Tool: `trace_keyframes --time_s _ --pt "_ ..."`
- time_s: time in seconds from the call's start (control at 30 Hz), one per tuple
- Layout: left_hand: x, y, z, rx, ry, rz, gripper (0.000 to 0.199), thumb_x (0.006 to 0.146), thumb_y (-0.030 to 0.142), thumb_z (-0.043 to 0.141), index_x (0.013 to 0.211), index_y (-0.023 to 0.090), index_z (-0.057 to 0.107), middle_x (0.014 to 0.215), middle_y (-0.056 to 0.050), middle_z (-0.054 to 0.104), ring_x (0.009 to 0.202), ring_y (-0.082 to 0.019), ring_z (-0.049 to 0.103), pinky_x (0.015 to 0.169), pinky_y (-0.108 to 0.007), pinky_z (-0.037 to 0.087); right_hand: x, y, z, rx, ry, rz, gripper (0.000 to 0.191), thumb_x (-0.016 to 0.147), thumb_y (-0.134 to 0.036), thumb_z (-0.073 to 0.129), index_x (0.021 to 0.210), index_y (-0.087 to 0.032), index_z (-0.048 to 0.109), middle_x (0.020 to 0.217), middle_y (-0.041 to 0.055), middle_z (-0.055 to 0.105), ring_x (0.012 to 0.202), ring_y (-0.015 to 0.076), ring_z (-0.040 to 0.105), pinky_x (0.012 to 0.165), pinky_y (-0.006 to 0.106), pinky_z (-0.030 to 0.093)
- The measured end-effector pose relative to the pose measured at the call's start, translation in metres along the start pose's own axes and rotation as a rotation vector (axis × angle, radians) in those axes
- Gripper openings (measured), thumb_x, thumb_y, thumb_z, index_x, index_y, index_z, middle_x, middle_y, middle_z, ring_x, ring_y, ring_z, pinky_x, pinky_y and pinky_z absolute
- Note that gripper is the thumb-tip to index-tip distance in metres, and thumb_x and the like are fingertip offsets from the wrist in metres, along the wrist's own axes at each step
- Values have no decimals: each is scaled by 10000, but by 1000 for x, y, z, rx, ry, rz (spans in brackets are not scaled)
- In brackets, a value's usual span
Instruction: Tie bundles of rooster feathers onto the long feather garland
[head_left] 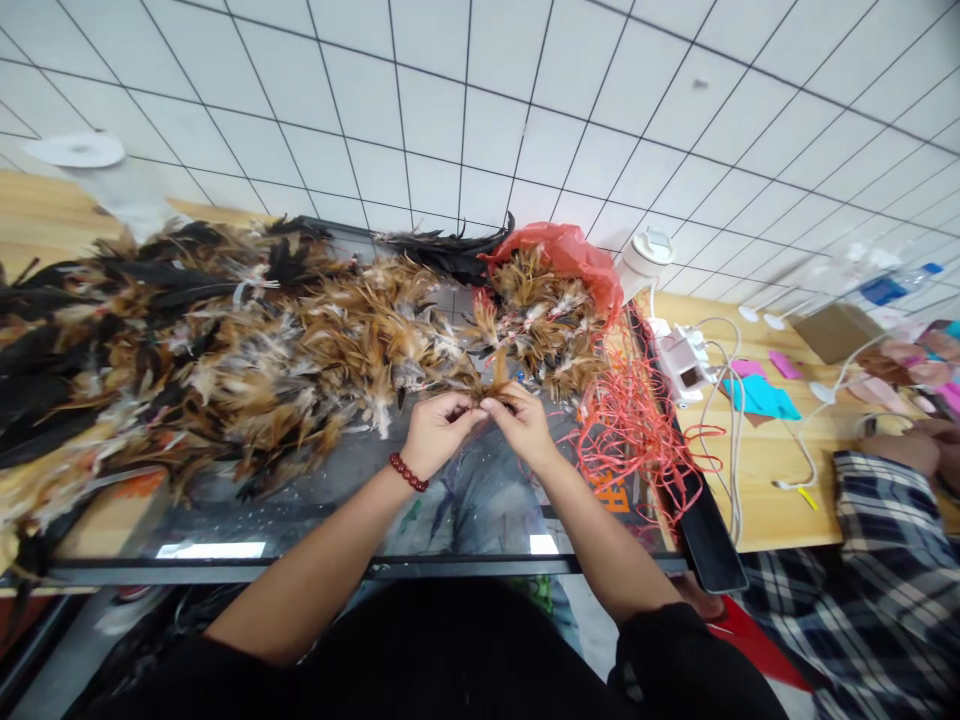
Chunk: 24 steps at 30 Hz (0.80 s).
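Both hands meet at the middle of a dark glossy tabletop (pixel 315 520), thumbs close together. My left hand (pixel 442 430), with a reddish-brown bead bracelet (pixel 408 472) at the wrist, pinches a small bunch of brown feathers (pixel 487 392). On the same bunch my right hand (pixel 521 425) is closed, its thumb and fingers pressed together. Just behind and left of the hands spreads a large heap of brown, white and black feathers (pixel 300 350). Behind my right hand, more feathers (pixel 547 310) lie in and before a red plastic bag (pixel 562 250).
Tangled red string (pixel 630 430) lies right of my right hand, along a black tray (pixel 712 550). Beyond are a white power strip (pixel 681 365) with cables and a white canister (pixel 645 262). Someone in a plaid sleeve (pixel 892 510) sits at right. A tiled wall (pixel 465 120) rises behind.
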<state>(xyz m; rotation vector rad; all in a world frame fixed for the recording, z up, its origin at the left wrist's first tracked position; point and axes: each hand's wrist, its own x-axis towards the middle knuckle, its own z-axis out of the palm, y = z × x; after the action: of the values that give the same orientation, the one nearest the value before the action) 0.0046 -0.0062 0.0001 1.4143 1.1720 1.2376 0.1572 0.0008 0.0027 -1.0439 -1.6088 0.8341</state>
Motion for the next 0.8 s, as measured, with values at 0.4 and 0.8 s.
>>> trace_keyframes --time_s 0.4,0.8 --pt "4 -9 1 -151 -94 -172 249 687 375 748 679 151 639 582 -7 637 498 -112 574 510 -236 495 1 7 1 86 5 81 302 748 -443 742 695 -195 578 700 -20 504 637 114 451 604 254 386" --pt "6 -9 1 -166 -91 -198 234 643 352 764 658 156 638 558 10 610 483 -96 526 494 -223 458 1 12 2 19 22 45 284 825 -462 649 713 -202 630 779 34 598 766 165 548 713 304 463"
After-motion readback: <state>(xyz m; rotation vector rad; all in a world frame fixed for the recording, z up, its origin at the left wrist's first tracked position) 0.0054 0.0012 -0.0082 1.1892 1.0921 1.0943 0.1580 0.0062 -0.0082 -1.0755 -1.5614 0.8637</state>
